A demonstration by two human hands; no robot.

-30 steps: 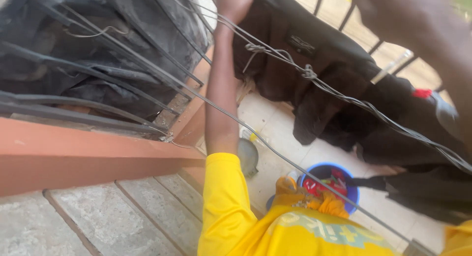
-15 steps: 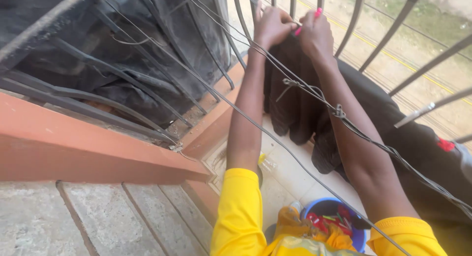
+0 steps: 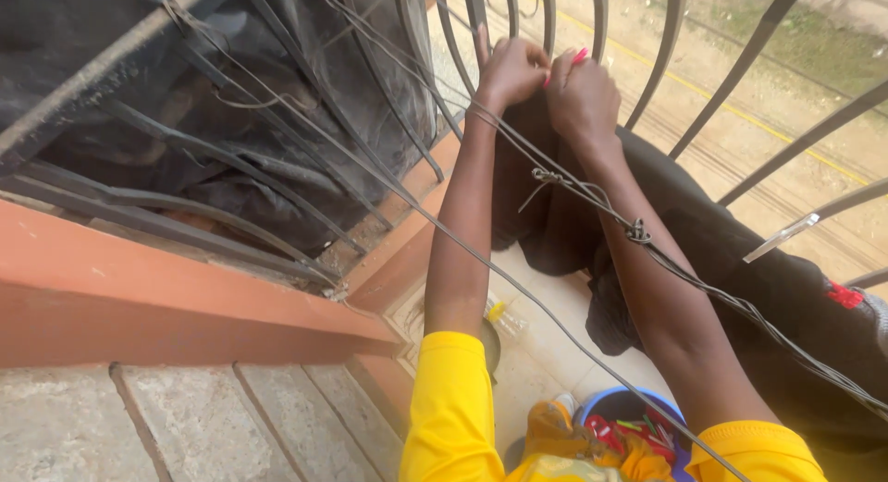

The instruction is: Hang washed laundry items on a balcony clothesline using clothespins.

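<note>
Both hands are up at the wire line (image 3: 592, 191): left hand (image 3: 511, 70) pinching the dark cloth (image 3: 555, 214) over it, right hand (image 3: 581, 98) pressing a pink peg (image 3: 575, 56) on. Blue bucket (image 3: 606, 401) of pegs sits on the floor below, railing (image 3: 740, 66) just behind.

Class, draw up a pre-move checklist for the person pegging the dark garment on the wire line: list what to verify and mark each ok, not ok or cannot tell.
1. Left hand grips the top edge of the dark garment: ok.
2. Right hand holds the pink peg at that edge: ok.
3. Peg clamped over cloth and wire line: cannot tell, the fingers hide it.
4. Garment hangs clear of the tiled floor: ok.
5. Spare pegs within reach in the blue bucket: ok.
6. Red peg grips the far end of the garment: ok.
</note>
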